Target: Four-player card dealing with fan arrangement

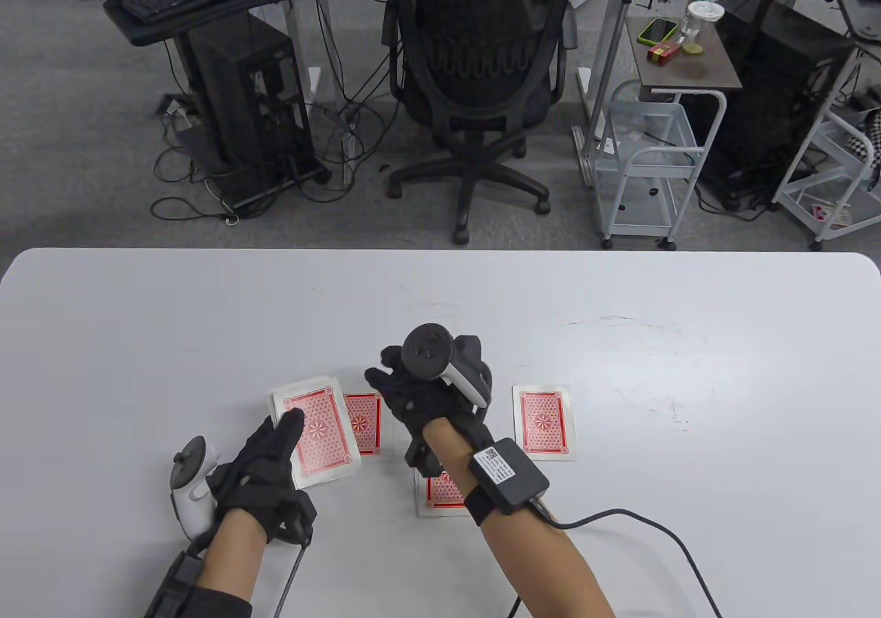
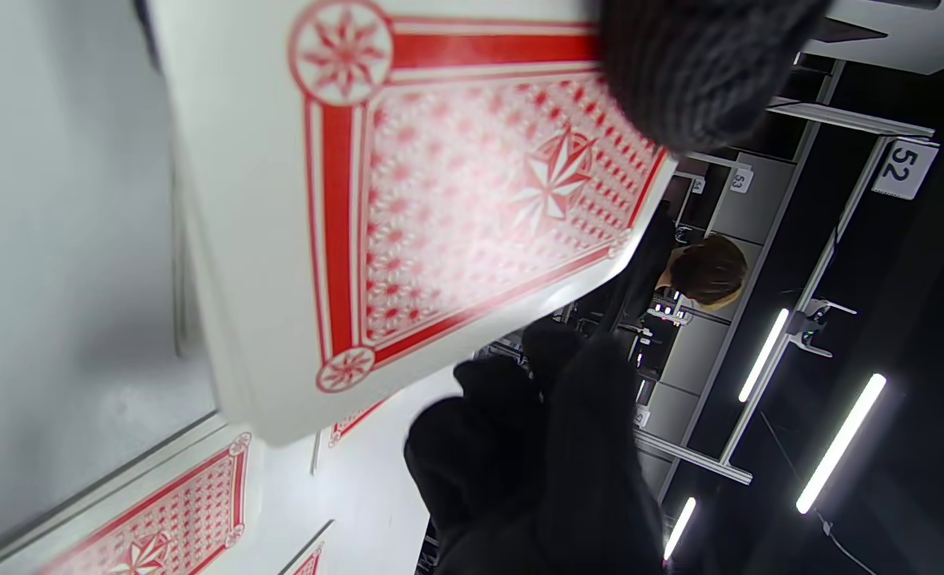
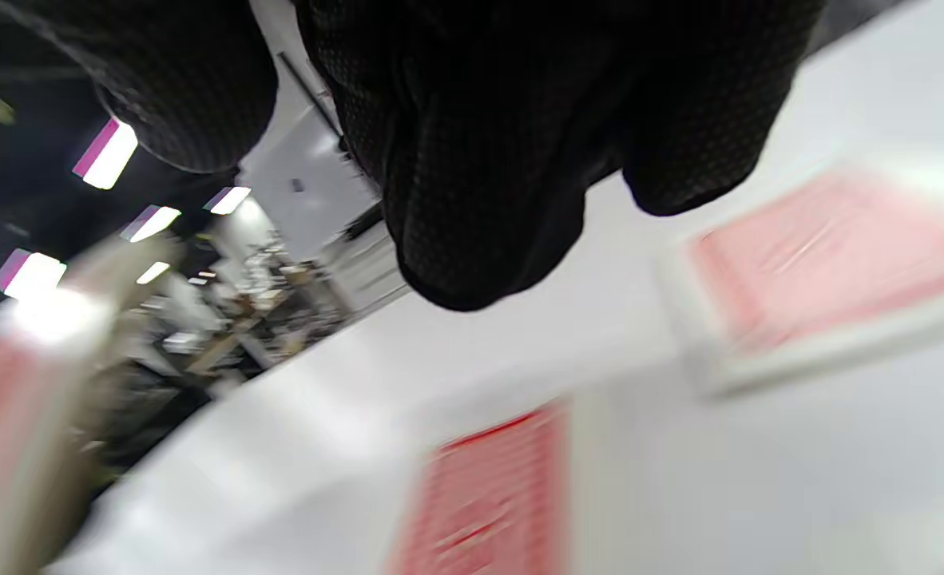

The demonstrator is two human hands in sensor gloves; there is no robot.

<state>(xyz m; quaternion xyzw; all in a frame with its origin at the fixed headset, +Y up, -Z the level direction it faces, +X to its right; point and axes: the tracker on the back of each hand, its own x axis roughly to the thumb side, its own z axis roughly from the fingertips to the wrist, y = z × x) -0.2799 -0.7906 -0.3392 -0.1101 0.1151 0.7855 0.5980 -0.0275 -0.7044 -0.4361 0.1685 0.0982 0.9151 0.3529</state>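
My left hand (image 1: 265,463) grips the red-backed deck (image 1: 316,432) low over the table, thumb on its top card; the deck fills the left wrist view (image 2: 440,200). My right hand (image 1: 423,398) hovers just right of the deck with no card seen in its fingers (image 3: 480,200). Three single cards lie face down: one (image 1: 365,422) beside the deck, one (image 1: 440,493) partly hidden under my right forearm, one (image 1: 544,422) to the right. The right wrist view is blurred and shows two cards (image 3: 488,495) (image 3: 823,263).
The white table (image 1: 619,315) stretches far beyond the cards. A cable (image 1: 640,518) runs from my right wrist across the table's front right. An office chair (image 1: 482,74) and a cart (image 1: 647,157) stand behind the far edge.
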